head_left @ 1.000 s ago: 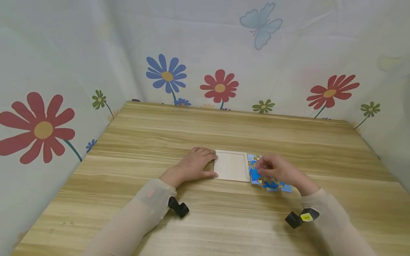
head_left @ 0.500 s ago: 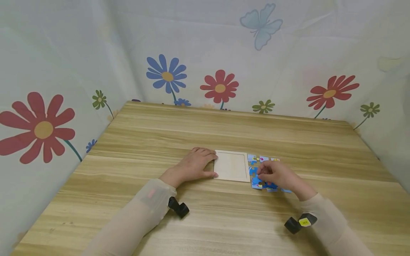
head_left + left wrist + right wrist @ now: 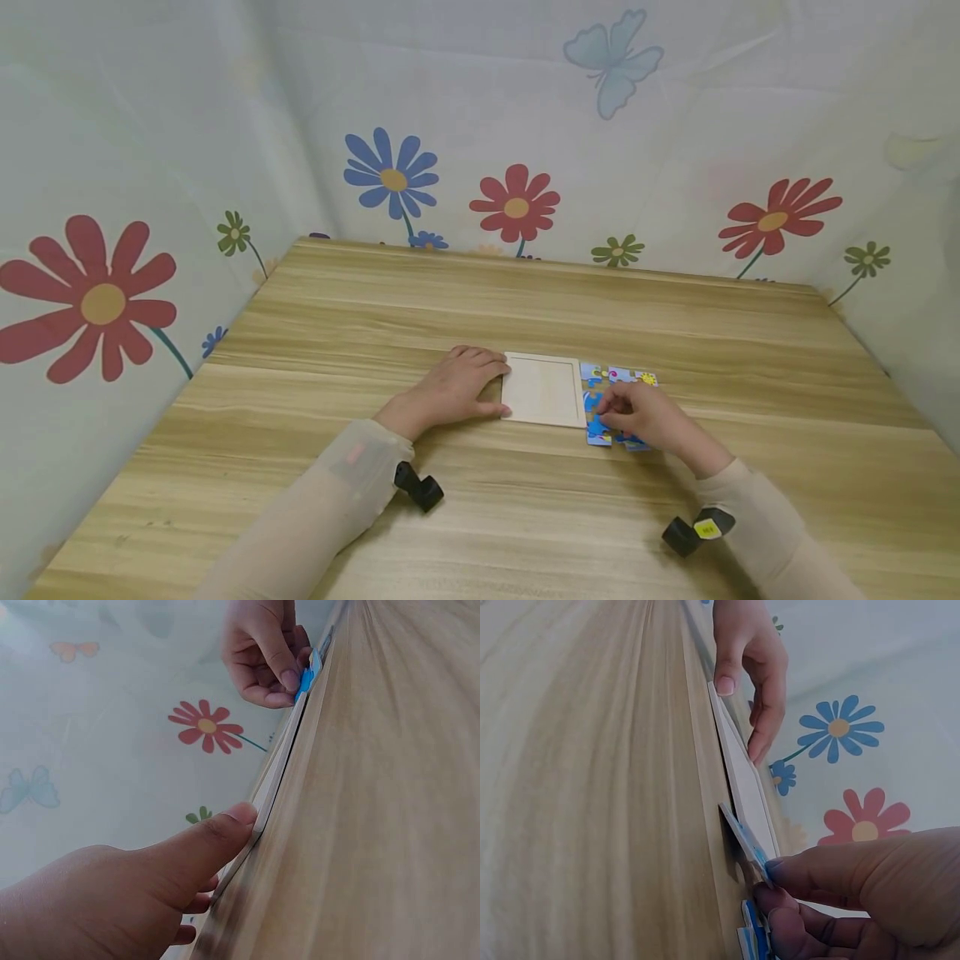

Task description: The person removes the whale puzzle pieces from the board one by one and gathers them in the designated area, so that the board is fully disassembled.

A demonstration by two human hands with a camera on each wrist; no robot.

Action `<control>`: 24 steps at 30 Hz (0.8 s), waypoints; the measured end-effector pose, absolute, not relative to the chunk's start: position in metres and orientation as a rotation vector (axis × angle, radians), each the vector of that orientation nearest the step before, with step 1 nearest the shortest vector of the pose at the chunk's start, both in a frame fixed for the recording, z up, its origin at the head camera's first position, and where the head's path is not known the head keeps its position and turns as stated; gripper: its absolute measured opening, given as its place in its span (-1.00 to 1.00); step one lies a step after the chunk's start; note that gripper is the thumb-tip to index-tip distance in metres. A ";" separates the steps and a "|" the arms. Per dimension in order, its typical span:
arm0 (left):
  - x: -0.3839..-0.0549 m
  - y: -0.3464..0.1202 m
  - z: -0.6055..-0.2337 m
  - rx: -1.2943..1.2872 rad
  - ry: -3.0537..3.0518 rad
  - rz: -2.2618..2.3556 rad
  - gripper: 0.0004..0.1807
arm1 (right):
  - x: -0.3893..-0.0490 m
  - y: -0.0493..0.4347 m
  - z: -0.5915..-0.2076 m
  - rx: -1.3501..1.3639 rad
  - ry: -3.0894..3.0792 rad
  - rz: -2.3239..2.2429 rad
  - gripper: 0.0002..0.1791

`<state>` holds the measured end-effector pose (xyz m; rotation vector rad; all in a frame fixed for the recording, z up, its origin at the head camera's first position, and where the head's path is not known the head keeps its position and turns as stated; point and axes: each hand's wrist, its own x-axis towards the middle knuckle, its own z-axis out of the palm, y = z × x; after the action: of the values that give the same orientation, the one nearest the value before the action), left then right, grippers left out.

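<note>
A square wooden puzzle tray point(image 3: 542, 392) lies on the table, its recess bare. At its left edge my left hand point(image 3: 453, 387) rests with thumb and fingers spread, the thumb point(image 3: 238, 816) touching the rim in the left wrist view. My right hand point(image 3: 648, 412) is just right of the tray. Between its thumb and fingers it pinches a blue puzzle piece point(image 3: 744, 838), tilted with one edge raised. Other colourful puzzle pieces point(image 3: 633, 376) lie around and partly under that hand, several with blue print, one with a yellow sun.
The wood-grain table point(image 3: 480, 517) stretches around the tray and pieces. A white cloth backdrop point(image 3: 465, 83) with printed flowers and a butterfly stands behind it and at both sides. Each wrist carries a small black camera point(image 3: 422, 487) over a pale sleeve.
My right hand has moved slightly down and toward me over the pieces, uncovering upper pieces and the printed sun. My left hand and the tray have stayed put.
</note>
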<state>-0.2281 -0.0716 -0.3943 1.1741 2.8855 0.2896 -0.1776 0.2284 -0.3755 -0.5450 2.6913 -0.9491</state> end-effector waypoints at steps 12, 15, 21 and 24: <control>-0.228 -0.071 -0.395 1.182 2.886 0.300 -0.30 | -0.174 0.225 -0.375 -0.540 2.768 -0.899 -0.96; -0.228 -0.071 -0.394 1.180 2.884 0.305 -0.30 | -0.174 0.225 -0.376 -0.542 2.780 -0.889 -0.96; -0.228 -0.071 -0.395 1.180 2.890 0.310 -0.30 | -0.173 0.226 -0.376 -0.544 2.768 -0.894 -0.95; -0.228 -0.071 -0.396 1.184 2.895 0.314 -0.30 | -0.173 0.227 -0.376 -0.552 2.768 -0.887 -0.95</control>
<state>-0.2283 -0.0710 -0.3960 1.1838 2.8948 0.3137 -0.1730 0.2267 -0.3755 -0.5525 2.7675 -0.8871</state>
